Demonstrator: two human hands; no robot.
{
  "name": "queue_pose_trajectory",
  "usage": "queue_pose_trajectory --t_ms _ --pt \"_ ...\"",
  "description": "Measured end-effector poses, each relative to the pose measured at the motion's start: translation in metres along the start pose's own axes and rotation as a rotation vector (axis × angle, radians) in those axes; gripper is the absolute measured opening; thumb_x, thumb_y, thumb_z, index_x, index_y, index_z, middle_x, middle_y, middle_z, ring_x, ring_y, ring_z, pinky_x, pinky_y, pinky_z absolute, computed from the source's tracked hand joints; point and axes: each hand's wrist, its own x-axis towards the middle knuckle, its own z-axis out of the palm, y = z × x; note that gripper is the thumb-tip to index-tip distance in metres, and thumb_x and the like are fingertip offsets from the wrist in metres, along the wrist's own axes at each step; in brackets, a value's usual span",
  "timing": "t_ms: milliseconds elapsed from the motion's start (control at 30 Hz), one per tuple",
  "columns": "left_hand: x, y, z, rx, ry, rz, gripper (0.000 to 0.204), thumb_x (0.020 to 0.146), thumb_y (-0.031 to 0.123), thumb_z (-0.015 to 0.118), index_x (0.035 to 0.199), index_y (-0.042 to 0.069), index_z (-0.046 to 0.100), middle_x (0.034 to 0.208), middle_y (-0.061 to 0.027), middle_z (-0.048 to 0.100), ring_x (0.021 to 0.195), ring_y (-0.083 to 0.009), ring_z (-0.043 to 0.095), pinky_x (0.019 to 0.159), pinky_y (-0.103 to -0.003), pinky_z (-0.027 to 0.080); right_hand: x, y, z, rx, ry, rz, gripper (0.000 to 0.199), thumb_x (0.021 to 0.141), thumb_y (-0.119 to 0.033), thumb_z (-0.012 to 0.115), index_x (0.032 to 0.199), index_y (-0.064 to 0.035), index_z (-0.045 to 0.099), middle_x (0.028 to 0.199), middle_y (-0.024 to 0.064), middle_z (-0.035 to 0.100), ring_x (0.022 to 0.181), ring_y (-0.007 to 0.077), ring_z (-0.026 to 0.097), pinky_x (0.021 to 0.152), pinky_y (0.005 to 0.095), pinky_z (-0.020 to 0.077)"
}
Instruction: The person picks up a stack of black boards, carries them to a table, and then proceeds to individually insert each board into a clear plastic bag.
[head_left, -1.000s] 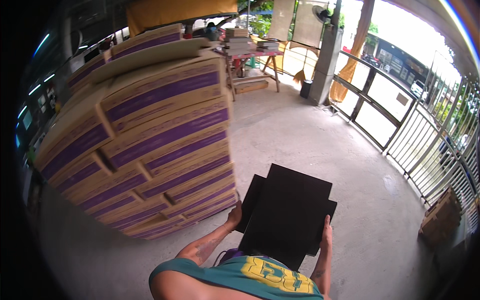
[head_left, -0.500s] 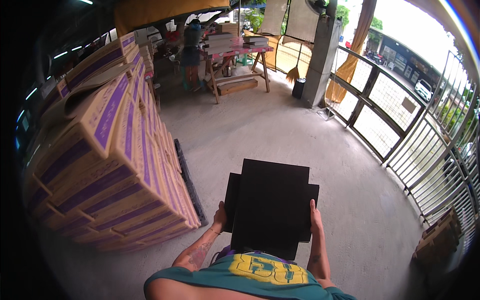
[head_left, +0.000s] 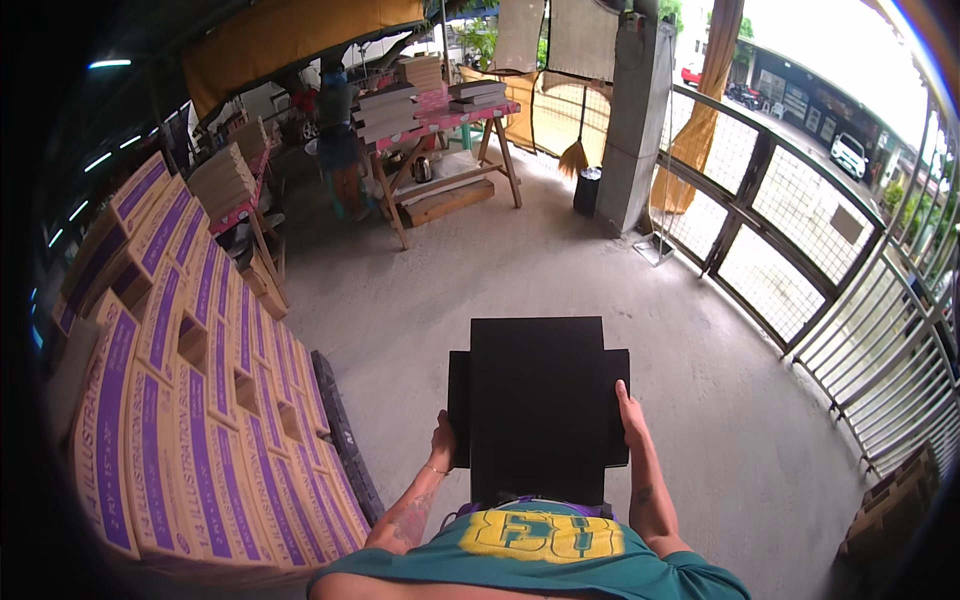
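A stack of black boards (head_left: pixel 537 410) is carried level in front of my body, the upper one lying crosswise over a wider one that sticks out on both sides. My left hand (head_left: pixel 443 440) grips the left edge, its fingers mostly underneath and hidden. On the right edge my right hand (head_left: pixel 628 412) is closed, with the thumb on top. How many boards lie in the stack cannot be seen.
Cartons (head_left: pixel 215 400) are piled on a black pallet (head_left: pixel 343 440) at my left. Ahead, a trestle table (head_left: pixel 440 120) bears stacked boards, and a person (head_left: pixel 338 130) stands beside it. A concrete pillar (head_left: pixel 632 130), broom (head_left: pixel 574 158) and metal gate (head_left: pixel 760 200) line the right. Brown boxes (head_left: pixel 890 505) sit at lower right.
I have moved forward with the black boards: the table, pillar and gate look nearer, and the carton pile has slid back along my left. Both hands keep their hold.
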Motion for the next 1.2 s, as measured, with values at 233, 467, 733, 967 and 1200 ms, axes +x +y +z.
queue_pose_trajectory --t_ms 233,467,733,967,1200 --pt "0.132 0.106 0.115 -0.258 0.049 0.158 0.077 0.096 0.057 0.020 0.129 -0.007 0.048 0.120 -0.0182 0.060 0.104 -0.0274 0.063 0.092 -0.034 0.048 0.250 -0.139 0.030 -0.157 -0.132 -0.050 0.097 0.078 -0.073 0.054 0.124 0.0130 0.049 0.118 0.0234 0.058 0.113 0.0308 0.056 0.095 0.0393 0.0424" --pt "0.289 0.209 0.179 -0.335 0.057 -0.023 0.072 0.097 0.054 0.016 0.134 0.000 0.046 0.125 -0.0160 0.057 0.110 -0.0258 0.059 0.098 -0.034 0.044 0.470 -0.229 0.092 -0.258 -0.216 0.047 0.103 0.076 -0.075 0.053 0.128 0.0140 0.045 0.127 0.0274 0.052 0.122 0.0333 0.049 0.101 0.0422 0.0374" --pt "0.521 0.376 0.243 -0.331 -0.006 0.029 0.074 0.098 0.056 0.014 0.136 0.000 0.044 0.123 -0.0132 0.058 0.112 -0.0237 0.057 0.098 -0.033 0.044 0.707 -0.353 0.188 -0.302 -0.210 0.027 0.103 0.077 -0.074 0.054 0.128 0.0155 0.044 0.132 0.0284 0.048 0.126 0.0348 0.045 0.103 0.0426 0.0352" --pt "0.720 0.504 0.288 -0.273 -0.028 0.088 0.075 0.097 0.057 0.015 0.137 0.001 0.042 0.128 -0.0113 0.055 0.118 -0.0226 0.053 0.100 -0.032 0.042 0.918 -0.464 0.277 -0.196 -0.292 0.084 0.099 0.078 -0.071 0.055 0.125 0.0164 0.046 0.133 0.0294 0.047 0.128 0.0349 0.043 0.102 0.0419 0.0360" --pt "0.925 0.649 0.309 -0.253 0.015 0.058 0.074 0.097 0.059 0.020 0.141 0.003 0.039 0.131 -0.0103 0.052 0.120 -0.0199 0.050 0.101 -0.030 0.040 1.129 -0.599 0.381 -0.174 -0.354 0.078 0.094 0.083 -0.064 0.055 0.130 0.0155 0.041 0.137 0.0286 0.042 0.132 0.0334 0.037 0.106 0.0426 0.0311"
